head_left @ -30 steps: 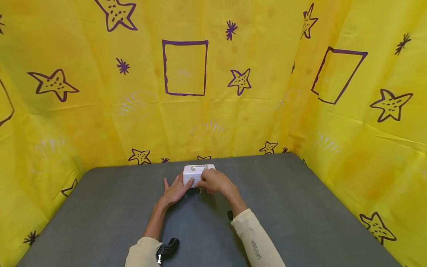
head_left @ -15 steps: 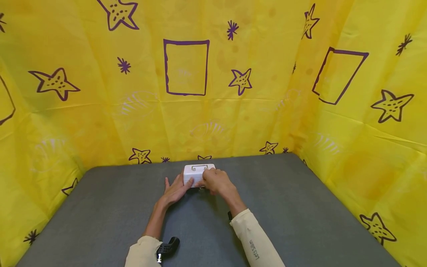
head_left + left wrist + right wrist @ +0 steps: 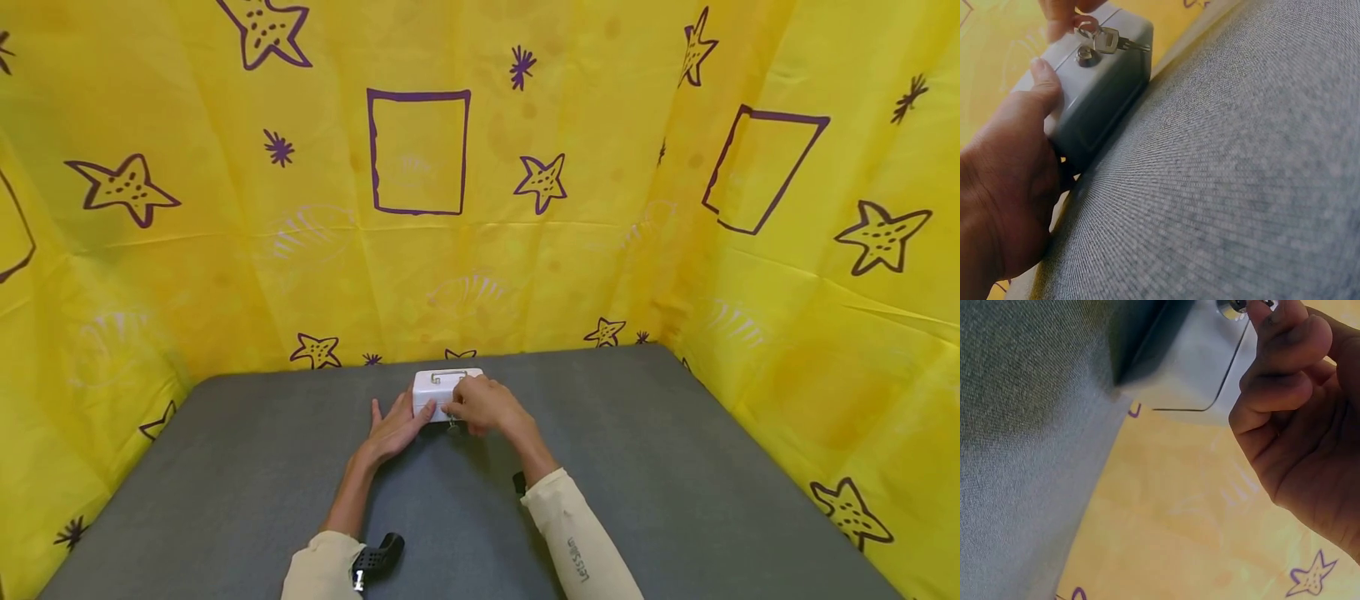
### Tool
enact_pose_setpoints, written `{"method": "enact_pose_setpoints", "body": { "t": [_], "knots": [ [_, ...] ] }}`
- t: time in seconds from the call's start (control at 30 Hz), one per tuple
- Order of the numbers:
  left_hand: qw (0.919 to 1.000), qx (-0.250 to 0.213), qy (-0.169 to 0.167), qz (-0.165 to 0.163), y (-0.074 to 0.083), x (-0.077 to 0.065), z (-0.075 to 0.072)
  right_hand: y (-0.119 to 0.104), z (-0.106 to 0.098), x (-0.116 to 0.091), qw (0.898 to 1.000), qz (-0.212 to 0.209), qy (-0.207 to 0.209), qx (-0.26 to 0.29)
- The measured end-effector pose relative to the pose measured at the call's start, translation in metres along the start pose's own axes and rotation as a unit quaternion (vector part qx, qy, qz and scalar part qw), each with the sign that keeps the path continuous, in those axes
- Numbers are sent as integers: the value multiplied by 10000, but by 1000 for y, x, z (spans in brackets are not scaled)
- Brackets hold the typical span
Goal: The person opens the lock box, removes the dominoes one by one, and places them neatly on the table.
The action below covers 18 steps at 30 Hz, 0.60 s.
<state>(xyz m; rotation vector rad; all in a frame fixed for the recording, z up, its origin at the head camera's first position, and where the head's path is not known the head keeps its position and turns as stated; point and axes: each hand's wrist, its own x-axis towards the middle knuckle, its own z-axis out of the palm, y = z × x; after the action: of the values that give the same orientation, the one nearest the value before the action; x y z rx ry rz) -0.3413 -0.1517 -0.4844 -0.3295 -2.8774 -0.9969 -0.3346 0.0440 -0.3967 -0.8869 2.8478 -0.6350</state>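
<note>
A small white cash box [image 3: 430, 400] with a metal carrying handle [image 3: 447, 377] on its lid stands on the table, its lid down. My left hand [image 3: 393, 431] holds the box's left side, the thumb lying on the front face. At the front, the thumb and fingers of my right hand [image 3: 487, 406] pinch a key at the round lock [image 3: 1086, 56]. From the key ring [image 3: 1088, 27] a second key [image 3: 1108, 40] hangs loose in front of the box. My right fingers [image 3: 1282, 347] cover part of the lock, so I cannot tell how deep the pinched key sits.
The box stands near the back edge of the grey cloth-covered table [image 3: 450, 517]. Yellow curtains [image 3: 480, 250] with purple starfish drawings rise behind the table and along its sides. A black wrist mount [image 3: 378, 557] sits at my left sleeve.
My right hand turns slightly one way at the lock and then back, and the hanging keys shift with it. The left hand and the cash box stay in place.
</note>
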Motion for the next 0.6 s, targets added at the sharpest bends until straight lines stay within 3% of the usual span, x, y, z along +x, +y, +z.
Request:
{"method": "enact_pose_setpoints", "body": {
  "t": [0.3, 0.6],
  "knots": [
    [10000, -80, 1, -39, 2, -1, -2, -3, -1, -2, 9994, 16, -108, 326],
    [10000, -4, 2, -30, 4, -2, -3, -2, 3, -4, 9898, 603, -342, 1245]
  ]
}}
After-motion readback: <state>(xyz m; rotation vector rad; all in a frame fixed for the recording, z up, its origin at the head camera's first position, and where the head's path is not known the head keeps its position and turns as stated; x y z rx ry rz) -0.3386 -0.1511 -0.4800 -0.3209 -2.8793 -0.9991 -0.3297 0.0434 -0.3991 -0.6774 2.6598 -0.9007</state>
